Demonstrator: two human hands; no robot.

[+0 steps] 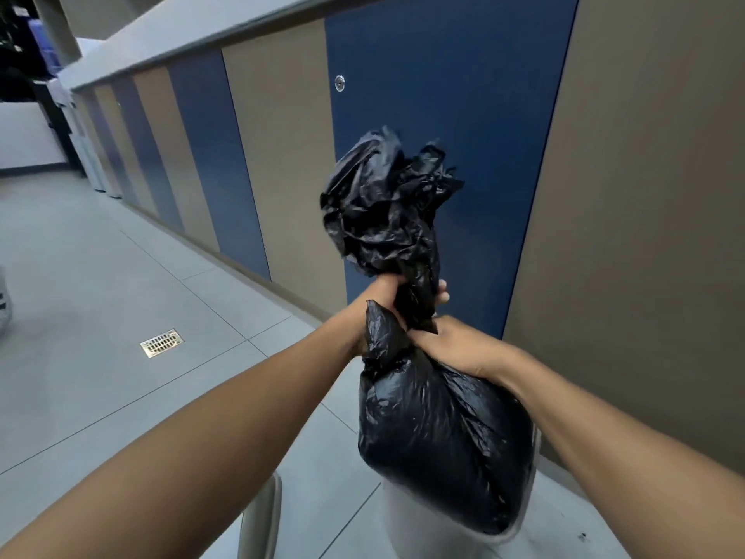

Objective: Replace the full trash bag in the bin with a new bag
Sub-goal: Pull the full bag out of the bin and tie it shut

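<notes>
Both hands grip the gathered neck of a full black trash bag (439, 433). The left hand (379, 304) sits above the right hand (447, 344), over a pale bin (407, 530).

No legible text, label, brand, number or sign appears on any surface. The dark shelving (20, 38) at far upper left may carry labels, but it is too blurred to read.

Glossy black trash bag (439, 437); blue and tan striped cabinet panels (282, 155) at twelve o'clock; pale grey floor tiles (100, 284); brass drain grate (161, 342).
</notes>
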